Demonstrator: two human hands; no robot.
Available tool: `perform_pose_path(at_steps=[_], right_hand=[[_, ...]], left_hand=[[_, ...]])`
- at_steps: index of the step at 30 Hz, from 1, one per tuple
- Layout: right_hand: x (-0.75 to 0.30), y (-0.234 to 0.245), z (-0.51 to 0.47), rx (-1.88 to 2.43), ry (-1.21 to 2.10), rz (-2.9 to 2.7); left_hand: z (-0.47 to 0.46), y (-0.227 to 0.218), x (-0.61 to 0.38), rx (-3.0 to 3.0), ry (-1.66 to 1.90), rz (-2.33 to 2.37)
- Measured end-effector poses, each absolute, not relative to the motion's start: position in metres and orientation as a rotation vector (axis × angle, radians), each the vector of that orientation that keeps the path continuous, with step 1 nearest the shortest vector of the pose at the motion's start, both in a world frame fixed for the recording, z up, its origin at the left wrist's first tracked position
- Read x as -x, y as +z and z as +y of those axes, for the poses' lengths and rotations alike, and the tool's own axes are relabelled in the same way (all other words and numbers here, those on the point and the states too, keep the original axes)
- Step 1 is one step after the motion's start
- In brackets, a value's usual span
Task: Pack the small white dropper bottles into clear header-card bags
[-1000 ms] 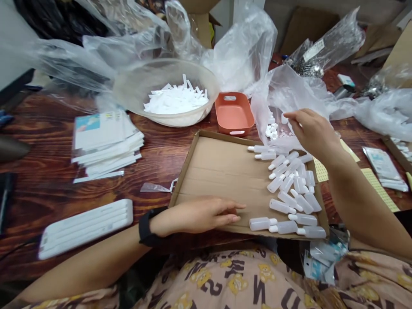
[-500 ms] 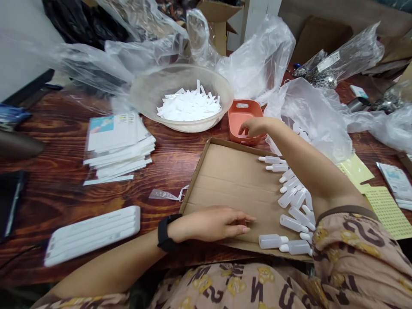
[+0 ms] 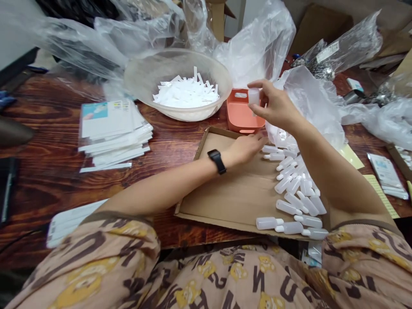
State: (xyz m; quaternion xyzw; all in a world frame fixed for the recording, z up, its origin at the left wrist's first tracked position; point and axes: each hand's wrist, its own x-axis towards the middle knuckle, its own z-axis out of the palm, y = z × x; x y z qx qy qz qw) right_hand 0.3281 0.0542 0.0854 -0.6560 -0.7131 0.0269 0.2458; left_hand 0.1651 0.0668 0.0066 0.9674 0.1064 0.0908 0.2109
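Raised over the orange basket, my right hand pinches a small translucent white plastic container between thumb and fingers. My left hand reaches across to the far edge of the shallow cardboard tray, below the basket. Its fingers are stretched out beside the nearest small bottles, and their tips are partly blurred. Several translucent bottles with white tips lie loosely along the tray's right side. My right forearm hides part of that side.
A translucent bowl of white paper strips stands behind the tray. To the left lie stacked printed packets and a white power strip. Crumpled plastic bags and yellow sticker sheets are at the right.
My right hand has risen from inside the orange basket and now holds the small container. My left hand has moved from the tray's near side up to its far edge.
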Motion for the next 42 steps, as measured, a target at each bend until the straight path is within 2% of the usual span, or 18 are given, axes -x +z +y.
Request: perform_pose_path(at_steps=[3,6,11,15,18,22,25,31,38,42], right_hand=[[-0.334,0.096,-0.014,1.680,0.059,-1.835],[-0.337,0.091,-0.093,1.682,0.190,-1.705],[-0.332,0.053,-0.202,1.836,0.274,-1.475],[-0.320,0.022,-0.248,1.904,0.295,-1.264],[-0.308,0.007,-0.258,1.879,0.323,-0.889],[-0.291,-0.002,-0.239,1.701,0.333,-0.608],[-0.277,-0.003,-0.218,1.654,0.384,-0.761],[-0.242,0.005,-0.206,1.582,0.736,-1.003],[-0.218,0.018,-0.203,1.617,0.544,-1.188],[-0.216,0.008,-0.205,1.596,0.486,-1.181]], left_hand=[[0.074,0.001,-0.198,-2.791,0.244,0.185],[0.069,-0.006,-0.211,-2.852,0.224,0.071],[0.055,-0.017,-0.217,-2.867,0.185,0.046],[0.053,-0.012,-0.209,-2.799,0.172,0.133],[0.047,0.000,-0.185,-2.677,0.172,0.122],[0.015,0.011,-0.142,-2.169,0.149,0.108],[-0.015,0.013,-0.118,-1.856,0.151,0.158],[-0.046,0.011,-0.090,-1.466,0.185,0.373],[-0.071,0.000,-0.077,-1.099,0.281,0.586],[-0.072,-0.001,-0.067,-1.229,0.289,0.593]])
